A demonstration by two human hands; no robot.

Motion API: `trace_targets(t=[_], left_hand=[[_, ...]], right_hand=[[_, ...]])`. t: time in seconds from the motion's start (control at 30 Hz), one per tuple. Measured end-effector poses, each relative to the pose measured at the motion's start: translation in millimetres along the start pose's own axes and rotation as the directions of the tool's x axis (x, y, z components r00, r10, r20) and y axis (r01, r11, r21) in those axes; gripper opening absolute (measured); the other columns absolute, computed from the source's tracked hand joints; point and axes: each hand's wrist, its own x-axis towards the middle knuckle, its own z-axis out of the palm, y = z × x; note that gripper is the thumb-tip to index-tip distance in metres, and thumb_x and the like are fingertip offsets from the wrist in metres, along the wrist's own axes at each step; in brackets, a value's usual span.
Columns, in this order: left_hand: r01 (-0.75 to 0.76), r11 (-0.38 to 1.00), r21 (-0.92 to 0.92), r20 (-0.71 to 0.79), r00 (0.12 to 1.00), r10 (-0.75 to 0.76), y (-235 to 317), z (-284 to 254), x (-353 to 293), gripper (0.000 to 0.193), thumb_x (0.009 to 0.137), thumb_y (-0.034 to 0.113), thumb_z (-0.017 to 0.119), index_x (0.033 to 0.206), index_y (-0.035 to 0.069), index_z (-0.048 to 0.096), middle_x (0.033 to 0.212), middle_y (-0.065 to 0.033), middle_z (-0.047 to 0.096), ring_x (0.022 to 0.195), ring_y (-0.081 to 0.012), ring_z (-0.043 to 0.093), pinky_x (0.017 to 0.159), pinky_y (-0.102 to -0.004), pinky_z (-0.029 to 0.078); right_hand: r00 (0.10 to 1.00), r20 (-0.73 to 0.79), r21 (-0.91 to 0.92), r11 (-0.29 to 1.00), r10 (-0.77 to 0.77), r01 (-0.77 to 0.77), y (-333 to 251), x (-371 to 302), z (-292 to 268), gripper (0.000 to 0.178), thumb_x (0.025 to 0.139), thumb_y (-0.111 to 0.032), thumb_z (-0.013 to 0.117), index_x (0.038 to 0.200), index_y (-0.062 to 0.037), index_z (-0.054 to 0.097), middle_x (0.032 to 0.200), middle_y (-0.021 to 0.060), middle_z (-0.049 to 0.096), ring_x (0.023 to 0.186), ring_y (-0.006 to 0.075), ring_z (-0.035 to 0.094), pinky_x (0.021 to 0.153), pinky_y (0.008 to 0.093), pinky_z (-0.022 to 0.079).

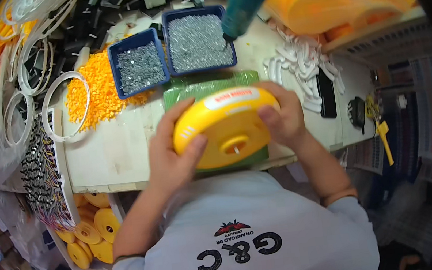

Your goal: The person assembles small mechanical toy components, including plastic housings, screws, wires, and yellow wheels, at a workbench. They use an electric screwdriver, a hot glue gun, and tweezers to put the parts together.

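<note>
Between both hands I hold a round yellow plastic housing point(210, 130), tilted above the table's front edge. It has a white label along its upper side and a raised hub with a pale pin in the middle. My left hand point(175, 151) is closed round its left edge, thumb on the face. On the right edge my right hand point(283, 116) grips it, with the thumb also on the face. Beneath the housing lies a green plastic-wrapped pad point(209, 82), partly hidden by it.
Two blue bins of screws point(232, 60) stand behind the pad, beside a heap of small yellow parts point(94, 88). A teal power screwdriver point(244, 10) hangs above. White curved pieces point(299, 65) and a black phone point(326, 94) lie right. White rings point(68, 105) and wired parts point(42, 167) are left.
</note>
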Motion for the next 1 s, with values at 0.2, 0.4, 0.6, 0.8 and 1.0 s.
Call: trace_targets(t=[0.2,0.4,0.6,0.8,1.0], left_hand=[[-0.423,0.86,0.285,0.368,0.877,0.31,25.9,-50.6,54.9,0.068,0.071,0.006,0.087,0.135,0.006,0.063,0.134,-0.0154,0.071,0.123,-0.0369,0.068,0.107,-0.0453,0.051],[-0.621,0.594,0.512,0.682,0.714,0.159,-22.5,-35.1,5.4,0.022,0.094,0.015,0.061,0.116,0.012,0.063,0.151,-0.0026,0.062,0.145,-0.0231,0.053,0.121,-0.05,0.038],[-0.598,0.667,0.444,0.693,0.701,0.167,-31.7,-43.1,8.6,0.025,0.095,0.015,0.061,0.119,0.011,0.063,0.153,-0.0031,0.06,0.145,-0.0255,0.053,0.121,-0.0514,0.038],[-0.598,0.726,0.34,0.667,0.698,0.263,-26.7,-43.1,9.4,0.035,0.089,0.016,0.072,0.122,0.009,0.063,0.145,-0.0094,0.064,0.138,-0.0298,0.058,0.118,-0.0528,0.041],[-0.451,0.774,0.444,0.268,0.891,0.366,-39.0,-34.4,66.1,0.036,0.082,0.009,0.078,0.116,0.005,0.067,0.127,-0.0143,0.067,0.111,-0.0356,0.065,0.093,-0.0473,0.052]], right_hand=[[0.863,0.272,-0.137,0.871,-0.425,0.472,-17.9,27.6,-33.9,0.061,0.086,-0.028,0.086,0.136,-0.0039,0.061,0.136,0.0159,0.069,0.118,0.0339,0.07,0.103,0.0439,0.053],[0.816,0.389,-0.438,0.693,-0.428,0.572,47.8,-37.3,1.5,0.036,0.079,-0.013,0.083,0.112,-0.0104,0.068,0.136,0.011,0.071,0.13,0.0299,0.066,0.109,0.0495,0.05],[0.914,0.137,-0.355,0.843,-0.382,0.405,46.1,-1.3,2.3,0.018,0.08,-0.009,0.078,0.097,-0.0068,0.071,0.111,0.0115,0.077,0.105,0.0324,0.073,0.094,0.0449,0.054],[0.934,0.109,-0.578,0.743,-0.341,0.339,64.4,117.9,6.7,0.016,0.088,-0.011,0.077,0.102,-0.0039,0.073,0.098,0.011,0.071,0.093,0.0313,0.066,0.088,0.0396,0.053],[0.879,0.174,-0.629,0.637,-0.444,0.446,47.5,164.6,15.7,0.008,0.091,-0.011,0.074,0.095,-0.0044,0.071,0.097,0.0111,0.068,0.099,0.0316,0.062,0.086,0.0413,0.051]])
